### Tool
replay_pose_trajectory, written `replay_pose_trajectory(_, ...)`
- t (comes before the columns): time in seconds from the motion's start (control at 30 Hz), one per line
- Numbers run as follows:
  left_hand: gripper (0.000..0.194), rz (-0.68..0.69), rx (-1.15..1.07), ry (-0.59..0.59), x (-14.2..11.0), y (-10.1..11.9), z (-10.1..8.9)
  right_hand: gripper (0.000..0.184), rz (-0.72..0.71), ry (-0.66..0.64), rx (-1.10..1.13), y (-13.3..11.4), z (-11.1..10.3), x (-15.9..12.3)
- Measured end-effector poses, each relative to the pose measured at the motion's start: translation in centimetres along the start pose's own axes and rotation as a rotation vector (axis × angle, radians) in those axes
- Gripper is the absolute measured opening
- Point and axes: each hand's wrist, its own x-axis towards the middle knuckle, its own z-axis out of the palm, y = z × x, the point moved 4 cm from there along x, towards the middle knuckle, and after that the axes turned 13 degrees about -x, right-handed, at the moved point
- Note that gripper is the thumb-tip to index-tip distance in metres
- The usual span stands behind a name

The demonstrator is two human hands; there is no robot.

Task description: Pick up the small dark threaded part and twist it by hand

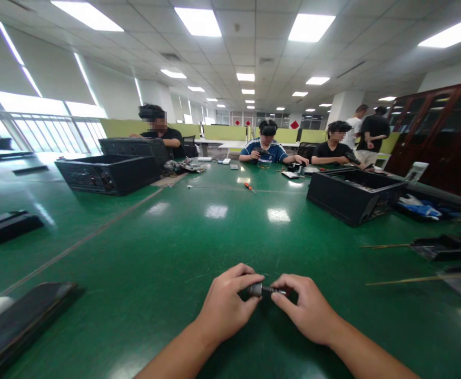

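Just above the green tabletop [167, 263], in the lower middle of the view, both my hands meet at a small part. My left hand [228, 295] pinches the grey cylinder [255, 289] of this part between thumb and fingers. From the cylinder a thin dark shaft [267, 290] sticks out to the right. The fingertips of my right hand [303, 302] are closed on the shaft's far end, hiding some of it. I cannot tell exactly what kind of part it is.
A black computer case [107, 173] stands at the left, another black case [352, 195] at the right. An orange screwdriver [248, 186] lies ahead. Dark panels [25, 321] rest at left front. Several people sit across the table; a co-worker in blue [265, 152] handles parts.
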Motion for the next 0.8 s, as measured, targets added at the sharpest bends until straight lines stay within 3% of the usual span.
replay_pose_trajectory(0.8, 0.036, 0.007, 0.019, 0.012, 0.13, 0.10, -0.19, 0.005, -0.005, 0.035, -0.023, 0.03, -0.20, -0.08)
